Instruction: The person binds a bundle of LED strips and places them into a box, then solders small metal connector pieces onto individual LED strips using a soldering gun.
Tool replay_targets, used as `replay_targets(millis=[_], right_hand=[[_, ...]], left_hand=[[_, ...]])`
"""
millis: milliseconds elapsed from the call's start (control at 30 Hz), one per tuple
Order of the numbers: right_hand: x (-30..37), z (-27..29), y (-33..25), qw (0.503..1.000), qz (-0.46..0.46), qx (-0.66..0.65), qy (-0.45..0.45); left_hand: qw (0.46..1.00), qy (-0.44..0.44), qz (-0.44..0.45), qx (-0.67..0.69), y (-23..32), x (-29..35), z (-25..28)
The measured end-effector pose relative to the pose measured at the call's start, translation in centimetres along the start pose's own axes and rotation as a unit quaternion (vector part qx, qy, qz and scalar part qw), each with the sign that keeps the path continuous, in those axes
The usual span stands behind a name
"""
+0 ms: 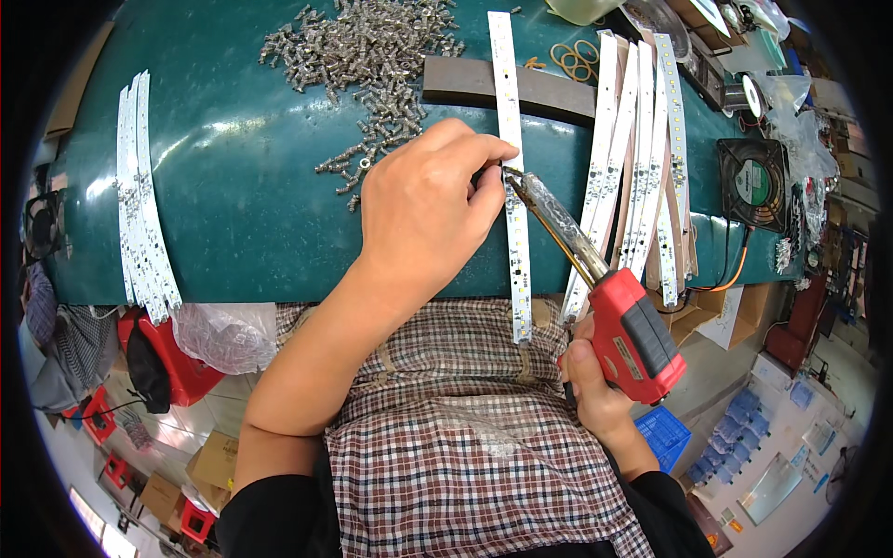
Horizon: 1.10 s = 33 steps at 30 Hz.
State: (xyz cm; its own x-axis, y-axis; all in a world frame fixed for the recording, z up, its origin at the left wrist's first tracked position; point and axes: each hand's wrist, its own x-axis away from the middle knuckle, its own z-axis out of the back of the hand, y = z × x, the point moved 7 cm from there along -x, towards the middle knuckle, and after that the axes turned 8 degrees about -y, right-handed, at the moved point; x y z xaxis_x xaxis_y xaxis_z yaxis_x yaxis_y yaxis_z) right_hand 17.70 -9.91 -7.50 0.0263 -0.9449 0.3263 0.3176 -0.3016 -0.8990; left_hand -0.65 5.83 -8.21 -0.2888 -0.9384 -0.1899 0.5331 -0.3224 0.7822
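At the far left of the teal-green desk [233, 186] lies a small stack of narrow white LED circuit strips [141, 200], fanned slightly and reaching to the near edge. Below the desk edge, a red plastic stool [172, 358] and a crumpled clear plastic bag [223, 335] sit on the floor side. Toward the back middle of the desk spreads a heap of small silver metal connectors [367, 46], with a few strays trailing down toward the person.

The left hand [423, 209] rests on the desk with its fingers curled, thumb and forefinger pinched together on something too small to make out, right against the single long white LED strip [511, 167]. This strip runs from the back of the desk to beyond its near edge, crossing over a dark brown flat bar [465, 84] that lies crosswise.

The metal tip of a red pistol-grip soldering iron [614, 316] touches the strip just beside the left fingertips. The right hand [595, 391] is clenched around the iron's handle, below the desk edge, above a checked cloth [446, 418] on the person's lap.

Further right lies a loose bundle of more white LED strips [642, 158], overlapping. A black square cooling fan [753, 181] stands near the right edge.
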Motion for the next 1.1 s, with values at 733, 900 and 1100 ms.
replay_targets(millis=[733, 900, 1100], right_hand=[[-3.9, 5.2, -6.9, 0.926, 0.128, 0.24, 0.26], [-7.4, 3.7, -7.8, 0.849, 0.201, 0.416, 0.257], [-8.7, 3.0, -6.8, 0.849, 0.132, 0.433, 0.272]], left_hand=[[0.998, -0.049, 0.034, 0.006, 0.7, -0.1, 0.1], [0.997, -0.063, 0.01, -0.032, 1.6, 0.1, 0.1], [0.998, -0.042, -0.002, 0.055, 2.9, 0.4, -0.1]])
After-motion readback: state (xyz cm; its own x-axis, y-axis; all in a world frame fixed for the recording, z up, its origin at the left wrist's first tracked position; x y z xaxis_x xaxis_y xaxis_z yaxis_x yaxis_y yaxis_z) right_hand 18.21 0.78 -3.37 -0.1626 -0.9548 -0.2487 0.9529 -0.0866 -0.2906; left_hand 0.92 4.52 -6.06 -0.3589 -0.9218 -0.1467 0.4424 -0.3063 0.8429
